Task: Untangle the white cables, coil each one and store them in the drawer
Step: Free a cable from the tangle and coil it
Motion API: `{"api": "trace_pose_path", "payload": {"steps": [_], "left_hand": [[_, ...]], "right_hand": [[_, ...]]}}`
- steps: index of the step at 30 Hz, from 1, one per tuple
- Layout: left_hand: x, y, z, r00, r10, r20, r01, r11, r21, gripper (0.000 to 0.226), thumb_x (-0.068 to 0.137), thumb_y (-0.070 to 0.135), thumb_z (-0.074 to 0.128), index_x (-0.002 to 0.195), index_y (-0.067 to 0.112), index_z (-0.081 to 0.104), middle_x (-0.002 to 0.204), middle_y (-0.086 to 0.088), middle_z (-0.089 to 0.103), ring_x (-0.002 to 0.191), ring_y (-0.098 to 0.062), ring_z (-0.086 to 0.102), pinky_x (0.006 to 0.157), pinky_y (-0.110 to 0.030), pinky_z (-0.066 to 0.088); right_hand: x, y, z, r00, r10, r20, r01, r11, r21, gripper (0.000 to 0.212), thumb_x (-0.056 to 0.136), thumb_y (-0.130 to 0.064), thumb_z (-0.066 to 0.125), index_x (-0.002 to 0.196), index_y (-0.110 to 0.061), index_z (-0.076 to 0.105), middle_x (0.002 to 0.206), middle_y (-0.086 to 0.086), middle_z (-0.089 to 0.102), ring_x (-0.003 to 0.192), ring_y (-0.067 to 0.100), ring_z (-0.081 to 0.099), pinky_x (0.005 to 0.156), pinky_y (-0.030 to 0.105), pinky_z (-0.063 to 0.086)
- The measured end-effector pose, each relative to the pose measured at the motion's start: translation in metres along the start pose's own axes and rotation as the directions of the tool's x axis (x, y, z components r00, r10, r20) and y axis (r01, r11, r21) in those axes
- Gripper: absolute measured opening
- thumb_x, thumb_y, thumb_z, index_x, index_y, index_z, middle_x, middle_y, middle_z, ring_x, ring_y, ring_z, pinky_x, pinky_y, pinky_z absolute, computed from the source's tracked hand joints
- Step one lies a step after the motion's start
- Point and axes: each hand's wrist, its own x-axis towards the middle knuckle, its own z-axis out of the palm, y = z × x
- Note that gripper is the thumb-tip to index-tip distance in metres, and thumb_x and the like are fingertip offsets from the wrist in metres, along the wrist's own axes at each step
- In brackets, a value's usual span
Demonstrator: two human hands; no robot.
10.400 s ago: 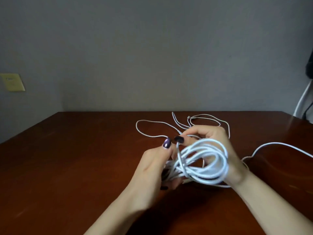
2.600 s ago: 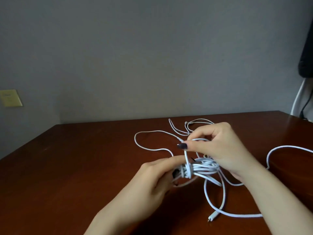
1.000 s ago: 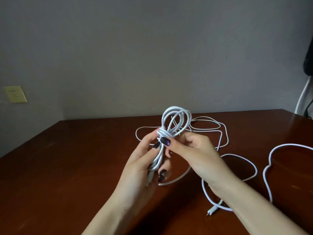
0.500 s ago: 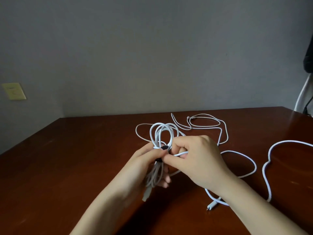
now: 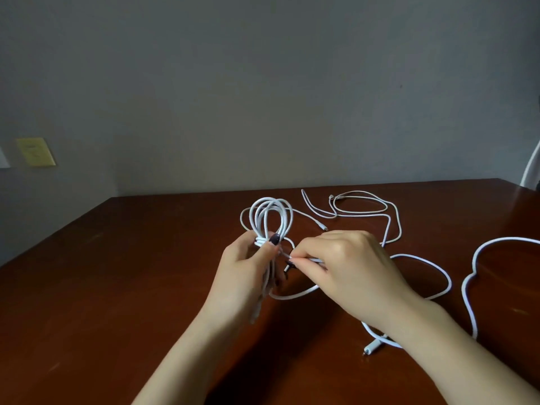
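Where the wall runs off to the left: a yellowish wall plate (image 5: 35, 152) sits on the grey wall, above table level.
Table: a dark red-brown wooden table (image 5: 117, 287) fills the lower half, and every cable lies on it or is held over it.
Left hand: the left hand (image 5: 248, 273) grips the coiled cable (image 5: 270, 220) at its waist, fingers curled round the bundle and a dark-nailed thumb pressed across the wraps.
Coiled cable: several white loops stand upright above the left hand, over the middle of the table; strand ends hang below the palm.
Free strand: a short white free strand (image 5: 312, 260) runs from the bundle's waist rightward.
Right hand: the right hand (image 5: 347, 273) is just beside the left, knuckles up and fingers curled close together, thumb and fingertip pinching the free strand.
Slack loop: a white slack loop (image 5: 438, 270) lies flat on the table, right of the right wrist.
Plug: a white plug (image 5: 372, 347) rests on the table beside the right forearm.
Thin cable: a thin cable (image 5: 362, 211) lies in loose flat bends behind the hands, near the far edge.
Thick cable: a thick cable (image 5: 473, 258) curves over the table at far right, well apart from the hands, and runs out of view.
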Motion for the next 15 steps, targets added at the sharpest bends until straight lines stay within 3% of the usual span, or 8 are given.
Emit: {"api": "trace_pose_path", "payload": {"steps": [3, 5, 7, 9, 11, 13, 15], "left_hand": [[0.001, -0.001, 0.0, 0.982, 0.185, -0.035, -0.176, 0.968, 0.177, 0.017, 0.094, 0.018, 0.054, 0.081, 0.013, 0.064, 0.056, 0.004, 0.056, 0.038, -0.001, 0.04, 0.04, -0.013, 0.031], [0.004, -0.003, -0.005, 0.975, 0.215, -0.062, -0.202, 0.966, 0.163, 0.015, 0.094, 0.015, 0.055, 0.083, 0.011, 0.064, 0.049, 0.009, 0.052, 0.037, 0.0, 0.04, 0.039, -0.011, 0.031], [0.006, -0.003, -0.007, 0.975, 0.206, -0.085, -0.192, 0.97, 0.148, 0.013, 0.093, 0.012, 0.056, 0.084, 0.006, 0.063, 0.047, 0.007, 0.05, 0.035, 0.0, 0.039, 0.038, -0.011, 0.03], [0.008, -0.005, -0.008, 0.97, 0.228, -0.089, -0.213, 0.965, 0.151, 0.01, 0.09, 0.014, 0.06, 0.082, 0.01, 0.065, 0.056, -0.003, 0.058, 0.044, -0.01, 0.049, 0.043, -0.024, 0.039], [0.008, -0.007, -0.007, 0.97, 0.231, -0.077, -0.219, 0.965, 0.142, 0.01, 0.083, 0.017, 0.057, 0.082, 0.015, 0.066, 0.073, -0.014, 0.066, 0.062, -0.036, 0.06, 0.054, -0.047, 0.049], [0.008, -0.007, -0.008, 0.974, 0.22, -0.06, -0.208, 0.965, 0.162, 0.011, 0.083, 0.018, 0.057, 0.083, 0.018, 0.068, 0.075, -0.015, 0.067, 0.069, -0.042, 0.061, 0.059, -0.052, 0.05], [0.008, -0.009, -0.009, 0.973, 0.229, -0.012, -0.221, 0.952, 0.212, 0.013, 0.089, 0.012, 0.059, 0.084, 0.018, 0.069, 0.065, -0.002, 0.064, 0.053, -0.017, 0.055, 0.051, -0.031, 0.044]], "right_hand": [[0.002, 0.0, -0.006, 0.991, 0.136, 0.021, -0.137, 0.972, 0.192, 0.01, 0.08, -0.023, 0.062, 0.077, -0.021, 0.072, 0.061, -0.01, 0.066, 0.057, 0.007, 0.062, 0.055, 0.026, 0.051], [0.004, -0.002, -0.012, 0.977, 0.213, 0.022, -0.204, 0.896, 0.395, 0.01, 0.08, -0.019, 0.063, 0.08, -0.021, 0.073, 0.067, -0.015, 0.067, 0.066, 0.003, 0.065, 0.063, 0.023, 0.052], [0.006, -0.004, -0.017, 0.968, 0.241, 0.066, -0.239, 0.821, 0.518, 0.009, 0.079, -0.016, 0.066, 0.081, -0.021, 0.073, 0.073, -0.014, 0.07, 0.072, 0.006, 0.068, 0.068, 0.027, 0.054], [0.006, -0.007, -0.02, 0.96, 0.212, 0.181, -0.279, 0.719, 0.636, 0.016, 0.075, -0.016, 0.07, 0.088, -0.024, 0.073, 0.083, -0.01, 0.073, 0.078, 0.011, 0.069, 0.072, 0.03, 0.056], [0.004, -0.011, -0.02, 0.958, 0.141, 0.249, -0.28, 0.641, 0.715, 0.03, 0.069, -0.009, 0.072, 0.095, -0.022, 0.073, 0.09, -0.005, 0.074, 0.083, 0.01, 0.07, 0.077, 0.023, 0.055], [0.003, -0.009, -0.017, 0.969, 0.102, 0.227, -0.233, 0.69, 0.686, 0.034, 0.068, -0.001, 0.074, 0.097, -0.018, 0.074, 0.091, -0.004, 0.074, 0.084, 0.005, 0.069, 0.078, 0.018, 0.054], [0.003, -0.005, -0.012, 0.99, 0.059, 0.128, -0.12, 0.826, 0.55, 0.025, 0.072, -0.002, 0.075, 0.092, -0.016, 0.074, 0.086, -0.006, 0.073, 0.079, 0.001, 0.068, 0.074, 0.013, 0.052]]}}
